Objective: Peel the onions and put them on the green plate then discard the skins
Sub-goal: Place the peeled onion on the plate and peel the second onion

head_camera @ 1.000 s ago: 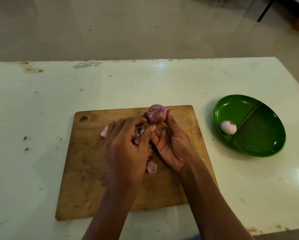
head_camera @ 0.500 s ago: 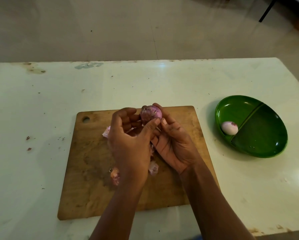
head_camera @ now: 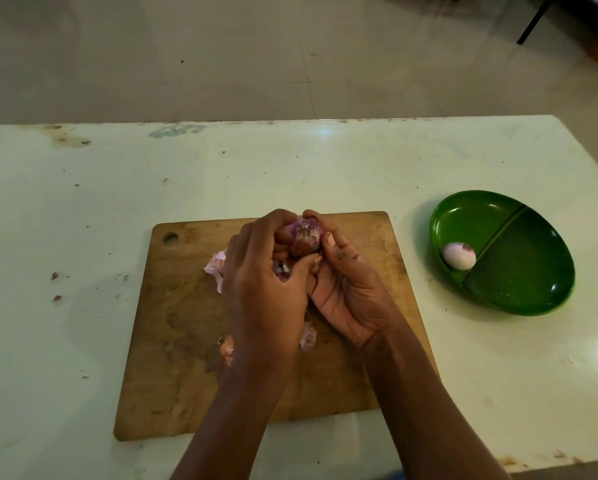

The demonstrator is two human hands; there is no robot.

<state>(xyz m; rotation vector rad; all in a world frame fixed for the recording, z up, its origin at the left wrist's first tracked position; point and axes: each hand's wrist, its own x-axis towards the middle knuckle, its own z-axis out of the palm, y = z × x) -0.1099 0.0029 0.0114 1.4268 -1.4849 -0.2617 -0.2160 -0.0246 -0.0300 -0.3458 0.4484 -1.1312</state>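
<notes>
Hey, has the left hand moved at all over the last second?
Yes. The left hand has shifted away from the person, toward the cutting board's far edge. Its fingers now curl over the onion, about level with that edge.

Matt wooden board [head_camera: 173,341], glossy green plate [head_camera: 532,289]

The purple onion [head_camera: 306,239], its skin patchy and half off, was gripped between left hand [head_camera: 266,282] and right hand [head_camera: 346,289]. The pale peeled onion [head_camera: 459,256] lay at nine o'clock inside the green plate [head_camera: 532,292], against its divider. Loose skins [head_camera: 216,268] lay scattered from six to nine o'clock of the held one.
</notes>
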